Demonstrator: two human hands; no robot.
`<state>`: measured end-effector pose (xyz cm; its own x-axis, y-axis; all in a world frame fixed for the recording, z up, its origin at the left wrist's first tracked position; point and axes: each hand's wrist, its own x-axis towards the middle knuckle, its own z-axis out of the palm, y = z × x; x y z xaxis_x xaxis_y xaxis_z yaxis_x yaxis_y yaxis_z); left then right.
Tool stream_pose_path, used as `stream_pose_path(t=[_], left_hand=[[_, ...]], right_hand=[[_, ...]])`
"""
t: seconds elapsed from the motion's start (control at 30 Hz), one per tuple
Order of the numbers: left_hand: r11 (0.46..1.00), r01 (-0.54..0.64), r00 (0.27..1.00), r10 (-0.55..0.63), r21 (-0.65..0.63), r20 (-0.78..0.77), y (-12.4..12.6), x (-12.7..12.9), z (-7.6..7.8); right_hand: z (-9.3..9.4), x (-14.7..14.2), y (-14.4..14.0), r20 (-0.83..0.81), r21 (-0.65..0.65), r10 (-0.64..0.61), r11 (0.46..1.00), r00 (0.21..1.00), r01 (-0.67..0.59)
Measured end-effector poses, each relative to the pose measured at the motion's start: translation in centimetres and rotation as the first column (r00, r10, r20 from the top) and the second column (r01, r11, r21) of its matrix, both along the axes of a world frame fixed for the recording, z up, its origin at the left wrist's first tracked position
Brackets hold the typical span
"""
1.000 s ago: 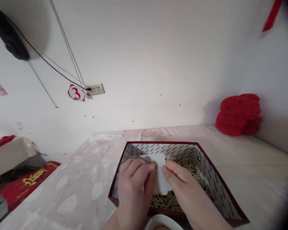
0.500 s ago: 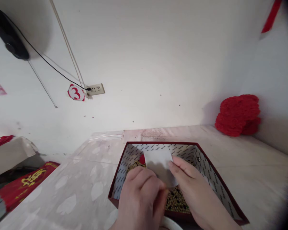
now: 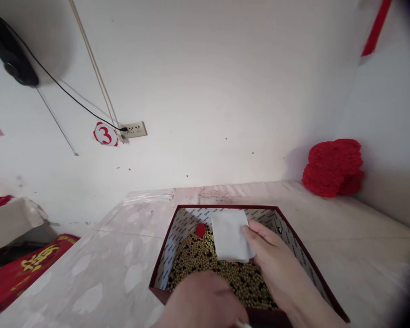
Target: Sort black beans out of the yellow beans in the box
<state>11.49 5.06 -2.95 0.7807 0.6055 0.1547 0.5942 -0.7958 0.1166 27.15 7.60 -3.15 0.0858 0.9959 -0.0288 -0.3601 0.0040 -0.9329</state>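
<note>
Right hand (image 3: 273, 264) pinching white paper square (image 3: 229, 241) by its right edge above beans (image 3: 205, 259) in red box (image 3: 164, 269) on marbled table (image 3: 105, 255), red ball (image 3: 200, 230) just left of paper, left hand (image 3: 201, 303) over near rim, finger state not discernible
</note>
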Motion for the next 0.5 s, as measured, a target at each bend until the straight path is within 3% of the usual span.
stream_pose_path(t=[0.07,0.13,0.17,0.33,0.5], left_hand=[[0.969,-0.246,0.967,0.248,-0.034,0.063,1.0,-0.7,1.7],[0.897,-0.438,0.898,0.44,-0.056,0.016,2.3,-1.6,2.0],[0.873,-0.482,0.876,0.48,-0.071,-0.038,2.9,-2.0,1.8],[0.891,-0.441,0.888,0.415,-0.107,-0.198,4.3,-2.7,0.2],[0.912,-0.401,0.876,0.355,-0.085,-0.326,4.1,-2.3,0.8]], right_hand=[[-0.3,-0.1,0.4,-0.03,-0.044,-0.015,0.999,0.999,0.014],[-0.7,-0.2,0.8,-0.13,-0.143,-0.075,0.988,0.989,0.056],[-0.8,-0.2,1.0,-0.189,-0.192,-0.111,0.979,0.976,0.074],[-0.8,0.0,1.6,-0.345,-0.238,-0.184,0.966,0.92,0.104],[-0.6,0.2,1.8,-0.405,-0.251,-0.221,0.96,0.887,0.124]])
